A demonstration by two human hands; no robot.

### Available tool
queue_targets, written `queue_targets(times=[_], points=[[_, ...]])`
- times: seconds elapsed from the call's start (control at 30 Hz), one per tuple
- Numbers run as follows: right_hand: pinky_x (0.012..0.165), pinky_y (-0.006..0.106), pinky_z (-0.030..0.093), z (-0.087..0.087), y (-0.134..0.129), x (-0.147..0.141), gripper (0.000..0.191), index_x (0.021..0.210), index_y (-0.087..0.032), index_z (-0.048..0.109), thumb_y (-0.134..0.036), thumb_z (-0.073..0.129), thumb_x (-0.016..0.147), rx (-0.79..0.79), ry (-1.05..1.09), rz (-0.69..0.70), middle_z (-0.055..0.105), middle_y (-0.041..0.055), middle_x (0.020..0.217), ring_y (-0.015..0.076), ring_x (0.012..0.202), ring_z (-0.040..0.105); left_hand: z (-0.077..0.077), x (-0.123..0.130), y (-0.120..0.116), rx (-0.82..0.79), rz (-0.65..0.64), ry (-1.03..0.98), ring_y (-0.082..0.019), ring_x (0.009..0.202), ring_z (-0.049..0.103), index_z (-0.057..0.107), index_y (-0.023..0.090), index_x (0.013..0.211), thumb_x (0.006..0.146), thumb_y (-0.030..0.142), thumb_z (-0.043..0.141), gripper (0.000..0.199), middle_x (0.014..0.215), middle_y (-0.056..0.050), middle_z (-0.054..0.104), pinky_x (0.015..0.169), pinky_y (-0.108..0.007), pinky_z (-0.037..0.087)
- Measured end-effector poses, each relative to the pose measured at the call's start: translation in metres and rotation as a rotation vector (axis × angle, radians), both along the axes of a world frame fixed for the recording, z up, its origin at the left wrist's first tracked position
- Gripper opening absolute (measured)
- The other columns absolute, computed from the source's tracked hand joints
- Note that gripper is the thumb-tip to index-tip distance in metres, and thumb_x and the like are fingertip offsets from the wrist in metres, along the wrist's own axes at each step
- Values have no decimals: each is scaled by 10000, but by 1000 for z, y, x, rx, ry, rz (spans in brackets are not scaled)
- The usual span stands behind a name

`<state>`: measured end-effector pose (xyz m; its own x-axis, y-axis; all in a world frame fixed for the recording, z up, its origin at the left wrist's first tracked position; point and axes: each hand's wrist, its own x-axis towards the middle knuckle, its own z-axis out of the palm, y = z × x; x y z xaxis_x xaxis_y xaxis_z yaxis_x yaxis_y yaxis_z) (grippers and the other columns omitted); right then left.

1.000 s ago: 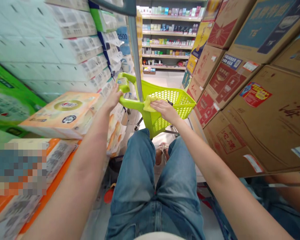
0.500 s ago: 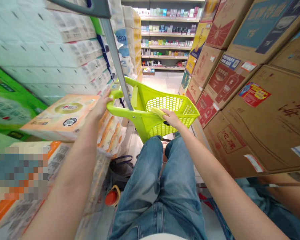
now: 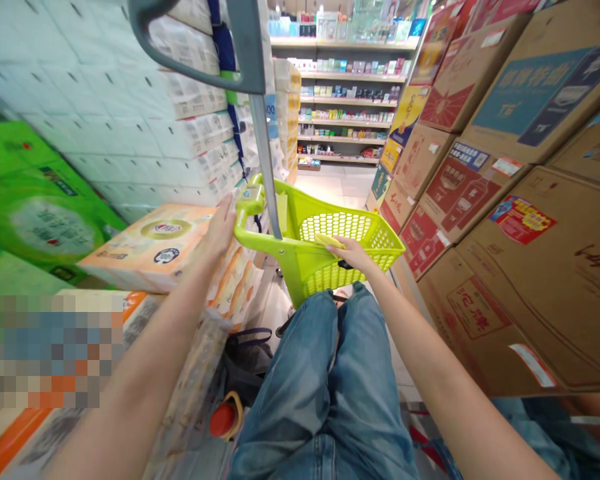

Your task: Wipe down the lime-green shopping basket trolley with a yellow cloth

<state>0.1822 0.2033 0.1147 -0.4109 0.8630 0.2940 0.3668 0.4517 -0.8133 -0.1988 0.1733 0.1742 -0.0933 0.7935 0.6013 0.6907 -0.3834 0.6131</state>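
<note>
My left hand is closed around the lime-green handle of a plastic shopping basket on wheels. My right hand rests on the basket's near rim, with a crumpled yellow cloth-like item pinched under its fingers. The item's exact kind is hard to tell. A large pack of tissue stands just left of my left hand. The basket's mesh floor shows no other goods. A grey metal pole crosses in front of the basket's left side.
Stacked cardboard cartons wall the right of the aisle. Wrapped tissue packs and green packs wall the left. Shelves of small goods stand ahead. A dark bag and red-capped object lie on the floor by my jeans.
The view has tilted and shifted, with the shelves ahead appearing nearer. The yellow item stays under my right hand, which has moved along the rim; my left hand stays at the handle.
</note>
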Motion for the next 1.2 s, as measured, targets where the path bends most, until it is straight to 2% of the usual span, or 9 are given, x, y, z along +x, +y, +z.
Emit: queue_targets(times=[0.1, 0.2, 0.33, 0.47, 0.67, 0.83, 1.03, 1.1, 1.2], points=[[764, 303, 491, 0, 1, -1, 421, 1041, -197, 724, -512, 693, 763, -16, -26, 33, 737, 8, 937, 220, 844, 654, 7, -4, -31, 303, 73, 341, -226, 1526, 113, 174, 249, 1571, 953, 479, 456, 717, 1650, -37, 175, 1256, -416, 98], [805, 331, 509, -2, 2, -2, 438, 1069, -208, 716, -486, 728, 731, -41, -29, 68, 744, 13, 977, 239, 887, 665, 10, -1, -59, 360, -151, 870, -247, 1514, 158, 138, 252, 1574, 923, 509, 515, 795, 1636, -49, 209, 1253, -442, 94], [866, 367, 517, -2, 3, -2, 451, 1123, -212, 710, -492, 686, 770, -81, -1, 132, 746, 28, 1056, 262, 963, 672, 12, 18, -73, 284, -435, 1367, -111, 1502, 164, 174, 232, 1566, 992, 312, 397, 621, 1624, 13, 235, 1254, -287, 95], [883, 386, 520, 0, 2, -1, 468, 1131, -207, 718, -507, 685, 773, -56, -20, 134, 750, 41, 1071, 273, 965, 680, 16, 35, -68, 377, -361, 1527, -27, 1489, 43, 250, 247, 1541, 915, 10, 273, 670, 1632, 111, 132, 1248, -217, 109], [821, 361, 550, 11, 7, 5, 433, 1070, -201, 737, -516, 676, 780, -49, -84, 203, 765, 31, 1022, 264, 912, 700, 30, 38, -51, 401, -205, 1611, -19, 1479, 39, 255, 244, 1538, 890, -20, 310, 702, 1629, 99, 134, 1246, -196, 150], [866, 400, 556, 88, 20, -14, 352, 1022, -193, 754, -448, 656, 801, 144, -162, 138, 775, 26, 988, 284, 909, 709, 31, 34, -42, 532, -180, 1658, -34, 1485, 64, 267, 239, 1537, 930, 36, 319, 642, 1631, 81, 149, 1245, -189, 145], [1197, 491, 309, 233, -3, -74, 481, 1453, -300, 467, -258, 388, 981, 1105, -46, -22, 466, -14, 1515, 259, 1424, 405, 24, 32, -39, 704, -100, 1642, -61, 1496, 95, 355, 231, 1507, 941, 89, 363, 583, 1635, 78, 163, 1229, -185, 229], [1232, 532, 211, 261, -10, -89, 500, 1487, -357, 394, -223, 331, 1010, 1277, -208, 66, 419, -65, 1540, 237, 1460, 338, 22, 31, -38, 704, -85, 1639, -49, 1495, 81, 338, 254, 1513, 938, 89, 359, 599, 1634, 99, 154, 1229, -180, 224], [1252, 516, 168, 275, -9, -102, 531, 1520, -408, 283, -203, 297, 1030, 1355, -452, 210, 407, -111, 1540, 197, 1459, 339, 22, 31, -37, 681, -98, 1599, -38, 1495, 73, 312, 256, 1521, 929, 69, 346, 622, 1635, 104, 142, 1233, -189, 214]])
